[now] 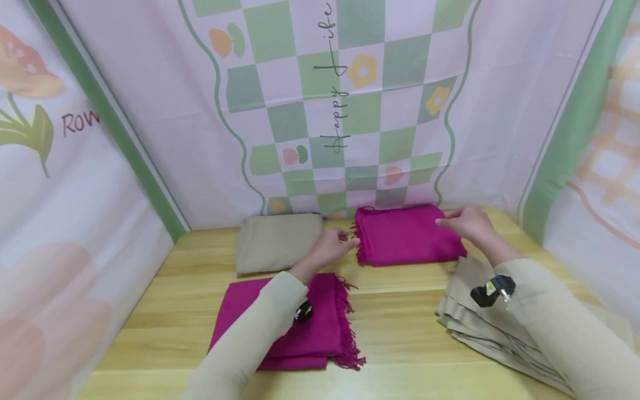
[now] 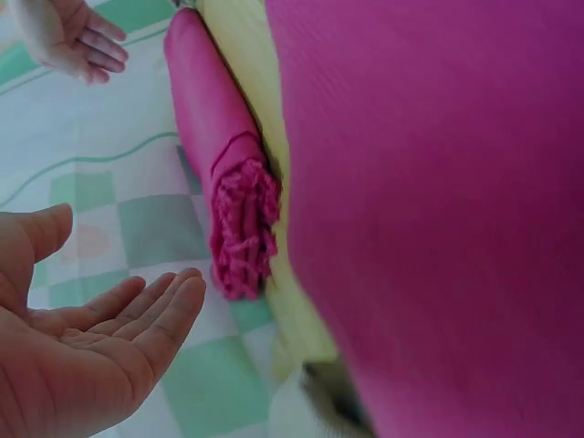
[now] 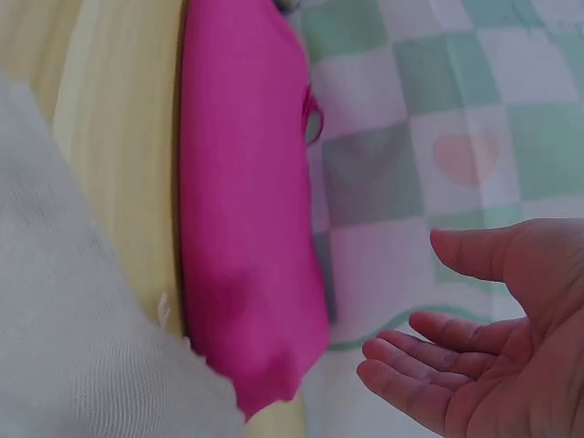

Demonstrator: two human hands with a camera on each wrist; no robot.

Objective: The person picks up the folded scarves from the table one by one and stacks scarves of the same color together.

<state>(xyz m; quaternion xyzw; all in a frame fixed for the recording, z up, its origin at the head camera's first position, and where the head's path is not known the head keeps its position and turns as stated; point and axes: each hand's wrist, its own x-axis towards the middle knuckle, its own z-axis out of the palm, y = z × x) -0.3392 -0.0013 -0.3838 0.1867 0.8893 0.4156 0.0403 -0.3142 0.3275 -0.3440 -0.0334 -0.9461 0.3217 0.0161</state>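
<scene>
Head view: a checkered "Happy Life" fabric backdrop [image 1: 280, 128] hangs behind my wooden worktop [image 1: 400, 328]. At the near right, partly under my right sleeve, lies a layered beige cloth [image 1: 472, 311]. Under my left forearm is a folded magenta shawl [image 1: 317, 339], its fringe facing right. Beyond it, against the backdrop, the rear magenta shawl [image 1: 407, 236] lies folded between my hands, its fringed end toward the left. A folded beige cloth [image 1: 275, 239] sits at its left, a strip of worktop between them. My left grip [image 1: 329, 247] hovers just beside that fringe, thumb apart from relaxed fingers, holding nothing; my right grip [image 1: 467, 225], likewise spread and bare, is just beside the plain end.
</scene>
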